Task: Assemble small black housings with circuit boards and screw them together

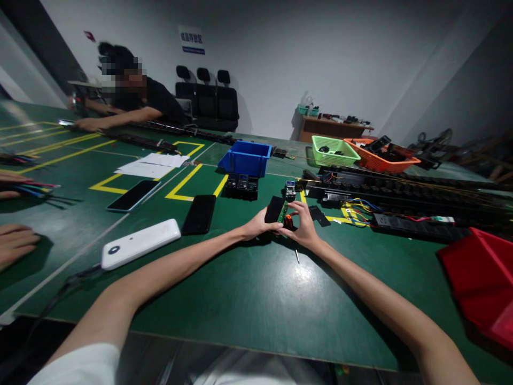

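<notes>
My left hand (255,225) is closed round a black rectangular plastic housing (273,209), thumb along its near edge. Against the housing's right side stands a green circuit board (282,212). The thumb and forefinger of my right hand (303,227) pinch at this board. Between the hands shows an orange-and-black piece (288,221), partly hidden, perhaps a tool handle. Just below my right hand a thin metal shaft (297,256) lies on the green table (240,299); whether the two belong together I cannot tell. Flat black pieces (319,215) lie to the right of my right hand.
Beyond my hands are a blue bin (246,158) and black modules (241,186). Two phones (199,214) and a white cabled device (141,244) lie left. Long black wired assemblies (401,192) and a red bin (481,283) stand right. Another person's hand (16,246) rests far left.
</notes>
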`<action>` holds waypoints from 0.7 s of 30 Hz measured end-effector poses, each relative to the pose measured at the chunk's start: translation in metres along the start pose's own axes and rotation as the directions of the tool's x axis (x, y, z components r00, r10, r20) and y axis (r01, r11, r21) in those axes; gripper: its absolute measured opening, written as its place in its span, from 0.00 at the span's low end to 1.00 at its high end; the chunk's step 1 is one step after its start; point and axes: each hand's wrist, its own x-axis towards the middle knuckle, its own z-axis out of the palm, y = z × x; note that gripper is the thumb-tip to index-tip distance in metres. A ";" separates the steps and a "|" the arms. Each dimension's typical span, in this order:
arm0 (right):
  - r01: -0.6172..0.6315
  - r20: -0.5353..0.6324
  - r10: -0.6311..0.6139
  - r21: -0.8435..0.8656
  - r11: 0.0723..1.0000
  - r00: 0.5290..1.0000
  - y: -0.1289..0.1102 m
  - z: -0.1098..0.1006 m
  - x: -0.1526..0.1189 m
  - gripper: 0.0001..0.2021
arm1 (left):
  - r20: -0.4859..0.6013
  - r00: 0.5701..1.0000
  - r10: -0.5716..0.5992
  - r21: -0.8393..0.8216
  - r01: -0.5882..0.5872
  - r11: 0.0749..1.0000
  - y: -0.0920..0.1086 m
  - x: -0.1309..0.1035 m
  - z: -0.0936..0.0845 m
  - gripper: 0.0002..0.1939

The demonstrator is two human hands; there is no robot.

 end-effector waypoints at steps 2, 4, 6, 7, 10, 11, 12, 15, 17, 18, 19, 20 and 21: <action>0.002 0.003 -0.002 0.000 1.000 1.000 0.000 0.000 0.000 0.37 | 0.004 1.000 -0.006 -0.001 0.006 1.000 0.000 0.000 0.000 0.34; 0.004 0.004 -0.004 0.002 1.000 1.000 0.000 0.000 0.000 0.37 | 0.005 1.000 -0.014 -0.006 0.014 1.000 0.000 0.000 0.000 0.33; 0.001 0.006 -0.001 0.000 1.000 1.000 0.000 0.000 0.000 0.38 | -0.005 1.000 -0.013 -0.009 0.013 1.000 -0.001 0.000 0.000 0.32; -0.001 0.009 0.001 -0.002 1.000 1.000 -0.001 0.000 0.000 0.38 | -0.014 1.000 -0.009 -0.011 0.009 1.000 -0.001 0.001 -0.001 0.31; -0.006 0.022 0.006 -0.007 1.000 1.000 -0.002 0.000 0.001 0.39 | -0.039 0.999 -0.003 -0.025 0.003 1.000 -0.003 0.002 -0.001 0.31; -0.005 0.026 0.005 -0.007 1.000 1.000 -0.003 -0.001 0.001 0.39 | -0.045 0.999 -0.006 -0.032 0.004 0.999 -0.004 0.003 -0.001 0.32; -0.003 0.031 0.003 -0.006 1.000 1.000 -0.003 -0.001 0.001 0.39 | -0.049 0.999 -0.010 -0.037 0.008 0.999 -0.004 0.003 -0.001 0.33; 0.005 0.040 -0.004 -0.004 1.000 0.999 -0.004 -0.001 0.002 0.40 | -0.058 0.998 -0.012 -0.040 0.010 0.999 -0.005 0.003 -0.002 0.34; 0.004 0.043 -0.004 -0.006 1.000 0.999 -0.004 -0.001 0.002 0.41 | -0.057 0.998 -0.013 -0.038 0.011 0.999 -0.005 0.003 -0.002 0.35; 0.002 0.043 -0.001 -0.009 1.000 0.999 -0.004 0.000 0.002 0.41 | -0.055 0.998 -0.015 -0.038 0.013 0.999 -0.005 0.003 -0.002 0.35; -0.001 0.044 0.001 -0.012 1.000 0.999 -0.003 0.000 0.002 0.41 | -0.052 0.998 -0.017 -0.037 0.015 0.999 -0.005 0.003 -0.002 0.35; -0.002 0.044 0.003 -0.015 1.000 0.999 -0.003 0.000 0.001 0.41 | -0.050 0.999 -0.018 -0.037 0.016 0.999 -0.005 0.003 -0.002 0.35; -0.003 0.045 0.004 -0.018 1.000 0.999 -0.003 0.000 0.001 0.42 | -0.049 0.999 -0.018 -0.038 0.016 0.999 -0.005 0.003 -0.001 0.35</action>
